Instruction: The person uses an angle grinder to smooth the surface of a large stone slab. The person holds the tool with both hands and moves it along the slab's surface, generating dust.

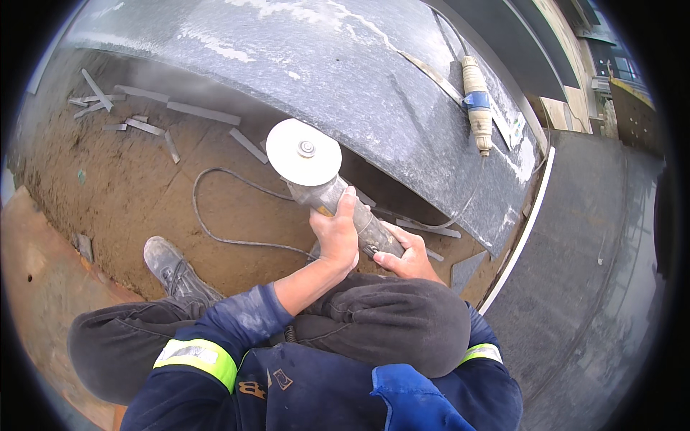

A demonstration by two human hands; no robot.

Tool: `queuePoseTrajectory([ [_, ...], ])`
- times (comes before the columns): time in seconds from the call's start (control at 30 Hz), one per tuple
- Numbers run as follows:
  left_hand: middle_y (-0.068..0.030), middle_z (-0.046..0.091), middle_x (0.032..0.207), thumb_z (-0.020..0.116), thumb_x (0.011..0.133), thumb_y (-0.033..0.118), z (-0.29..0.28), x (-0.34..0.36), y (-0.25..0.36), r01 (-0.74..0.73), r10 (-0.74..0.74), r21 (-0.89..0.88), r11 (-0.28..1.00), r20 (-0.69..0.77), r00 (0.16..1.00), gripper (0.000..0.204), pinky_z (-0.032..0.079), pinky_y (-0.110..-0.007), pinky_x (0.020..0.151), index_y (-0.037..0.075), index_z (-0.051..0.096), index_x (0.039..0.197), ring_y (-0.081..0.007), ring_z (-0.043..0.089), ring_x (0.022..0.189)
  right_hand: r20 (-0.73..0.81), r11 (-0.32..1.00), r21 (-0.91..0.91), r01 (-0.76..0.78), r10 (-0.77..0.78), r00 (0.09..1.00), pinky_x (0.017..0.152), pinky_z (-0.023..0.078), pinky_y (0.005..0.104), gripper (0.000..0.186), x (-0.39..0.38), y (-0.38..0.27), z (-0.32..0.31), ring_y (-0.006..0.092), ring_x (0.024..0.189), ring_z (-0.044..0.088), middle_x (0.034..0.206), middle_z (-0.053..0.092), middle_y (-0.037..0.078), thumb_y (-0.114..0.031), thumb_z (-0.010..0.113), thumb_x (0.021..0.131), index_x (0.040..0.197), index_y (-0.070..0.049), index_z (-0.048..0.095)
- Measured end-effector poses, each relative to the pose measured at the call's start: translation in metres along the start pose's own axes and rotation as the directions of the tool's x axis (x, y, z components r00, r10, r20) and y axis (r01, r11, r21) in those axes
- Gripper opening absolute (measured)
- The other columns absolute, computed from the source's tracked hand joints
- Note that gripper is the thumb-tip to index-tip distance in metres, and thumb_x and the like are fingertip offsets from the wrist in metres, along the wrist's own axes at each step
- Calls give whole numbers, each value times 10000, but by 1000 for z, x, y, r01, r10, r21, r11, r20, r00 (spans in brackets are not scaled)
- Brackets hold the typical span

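Observation:
Both my hands hold a grey, dust-covered angle grinder (321, 192) in front of my knees. Its pale round disc (287, 147) faces up, close to the edge of a large dark stone slab (402, 93); I cannot tell whether it touches. My left hand (336, 233) wraps around the body just behind the disc. Farther back, my right hand (408, 255) grips the rear end of the tool. A grey cord (208, 228) loops over the brown ground to the left of the grinder.
On the slab lies a beige and blue cable connector (477, 108). Narrow cut stone strips (203, 113) are scattered on the dusty ground (144, 194) at the left. A white strip (519, 230) runs along the right, beside dark slabs (568, 215). My shoe (172, 266) rests at the left.

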State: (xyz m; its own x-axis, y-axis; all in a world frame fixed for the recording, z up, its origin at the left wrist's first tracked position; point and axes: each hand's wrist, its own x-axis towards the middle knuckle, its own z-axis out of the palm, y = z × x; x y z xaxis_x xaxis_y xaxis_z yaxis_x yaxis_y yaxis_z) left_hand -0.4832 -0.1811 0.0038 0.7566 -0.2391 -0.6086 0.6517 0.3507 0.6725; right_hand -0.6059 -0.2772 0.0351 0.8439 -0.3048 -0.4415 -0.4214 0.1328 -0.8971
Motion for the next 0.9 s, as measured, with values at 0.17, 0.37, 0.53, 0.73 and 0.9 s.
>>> queuePoseTrajectory([
  [0.17, -92, 631, 936, 690, 961, 168, 2, 5, 5, -5, 5, -9, 1000, -7, 1000, 269, 585, -366, 695, 32, 534, 1134, -213, 673, 757, 1, 1000, 19, -1, 1, 1000, 992, 466, 323, 612, 6, -1, 3, 171, 1110, 621, 1206, 690, 123, -175, 766, 820, 1361, 44, 585],
  [0.37, -89, 628, 917, 692, 959, 173, -1, 11, 7, -25, 25, -14, 1000, 14, 1000, 258, 585, -367, 692, 25, 546, 1112, -212, 670, 748, 11, 997, 71, -29, 29, 1000, 999, 462, 322, 622, 12, -1, 6, 163, 1115, 615, 1224, 683, 116, -174, 774, 820, 1372, 37, 578],
  [0.53, -86, 623, 919, 700, 954, 187, -4, 19, 4, -46, 47, -30, 998, 15, 999, 259, 585, -367, 696, 25, 557, 1097, -212, 669, 757, 13, 995, 89, -39, 38, 999, 1006, 458, 320, 622, 16, -5, 8, 162, 1118, 612, 1232, 678, 111, -166, 770, 820, 1372, 43, 576],
  [0.73, -83, 622, 926, 709, 950, 210, -7, 25, 4, -69, 70, -33, 997, 26, 997, 282, 587, -373, 700, 28, 558, 1105, -209, 667, 765, 21, 995, 95, -29, 27, 999, 999, 462, 314, 616, 21, -1, 9, 152, 1113, 611, 1226, 679, 104, -157, 772, 825, 1371, 47, 574],
  [0.9, -82, 622, 926, 711, 951, 215, -5, 25, 10, -57, 58, -30, 998, 25, 998, 290, 588, -370, 702, 35, 553, 1114, -205, 666, 764, 26, 995, 99, -20, 18, 1000, 987, 471, 313, 609, 25, 0, 10, 149, 1103, 614, 1214, 683, 100, -143, 775, 832, 1374, 45, 570],
])
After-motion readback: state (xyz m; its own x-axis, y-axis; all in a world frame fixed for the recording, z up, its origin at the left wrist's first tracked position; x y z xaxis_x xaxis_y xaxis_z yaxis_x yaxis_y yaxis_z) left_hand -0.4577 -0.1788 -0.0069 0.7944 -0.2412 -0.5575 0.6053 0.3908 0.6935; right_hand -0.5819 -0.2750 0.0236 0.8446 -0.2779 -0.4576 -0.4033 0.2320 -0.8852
